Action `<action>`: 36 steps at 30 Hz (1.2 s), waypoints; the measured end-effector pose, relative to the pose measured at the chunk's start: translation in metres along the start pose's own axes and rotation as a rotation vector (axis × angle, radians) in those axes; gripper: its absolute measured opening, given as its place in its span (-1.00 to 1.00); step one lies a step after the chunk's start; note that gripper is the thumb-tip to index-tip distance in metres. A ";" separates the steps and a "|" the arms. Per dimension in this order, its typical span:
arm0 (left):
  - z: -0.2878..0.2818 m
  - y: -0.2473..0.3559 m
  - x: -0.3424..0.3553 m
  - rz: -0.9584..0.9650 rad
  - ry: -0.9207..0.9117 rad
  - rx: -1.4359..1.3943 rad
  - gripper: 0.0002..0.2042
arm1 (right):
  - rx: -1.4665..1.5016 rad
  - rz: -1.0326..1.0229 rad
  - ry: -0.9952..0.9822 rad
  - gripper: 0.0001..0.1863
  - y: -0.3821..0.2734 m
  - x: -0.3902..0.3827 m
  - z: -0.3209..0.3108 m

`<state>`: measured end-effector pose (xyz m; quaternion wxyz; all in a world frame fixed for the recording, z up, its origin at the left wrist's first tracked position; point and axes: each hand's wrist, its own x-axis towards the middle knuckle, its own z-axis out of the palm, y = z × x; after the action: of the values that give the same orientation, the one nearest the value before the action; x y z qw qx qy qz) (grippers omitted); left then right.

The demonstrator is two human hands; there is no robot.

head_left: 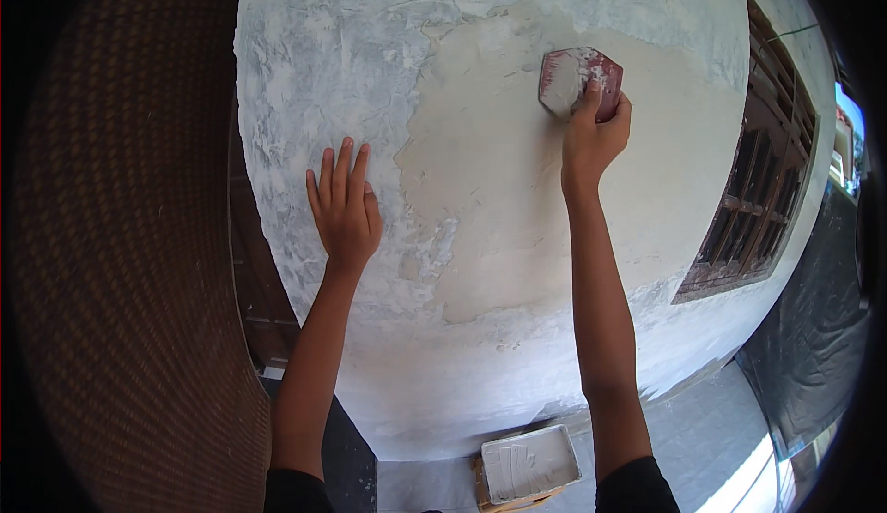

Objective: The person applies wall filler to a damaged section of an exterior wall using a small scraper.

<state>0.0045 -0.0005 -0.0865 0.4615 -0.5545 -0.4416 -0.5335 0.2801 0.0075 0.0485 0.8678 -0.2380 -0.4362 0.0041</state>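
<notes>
My right hand (593,144) grips a reddish six-sided flat spreader (562,77) smeared with pale putty, held at the upper middle of the wall over a cream-coloured coated patch (499,208). Left of that patch, my left hand (344,208), fingers stretched out and apart, appears to rest on the rougher, whitish mottled surface of the wall (305,70). It holds nothing. Low in the view, below and between my forearms, a rectangular tray of pale putty (530,462) sits on a yellowish box or stand.
A brown woven panel (120,236) fills the left side, beside a dark door (261,301). A wooden barred window (739,208) is set in the wall at right. Dark plastic sheeting (799,310) hangs further right, above grey floor (702,421).
</notes>
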 end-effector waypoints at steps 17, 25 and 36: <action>0.001 -0.001 -0.001 0.013 0.005 0.017 -0.53 | 0.107 -0.031 -0.189 -0.68 0.005 -0.024 -0.006; 0.003 -0.001 -0.001 0.000 0.023 0.002 -0.53 | -0.017 0.020 0.085 -0.65 0.019 0.014 -0.024; 0.000 -0.002 -0.002 -0.003 0.026 0.009 -0.53 | -0.022 0.099 0.058 -0.68 0.027 0.012 -0.036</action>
<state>0.0028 0.0002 -0.0888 0.4686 -0.5447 -0.4387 -0.5396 0.3203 0.0196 0.0280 0.8762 -0.2689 -0.3985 0.0353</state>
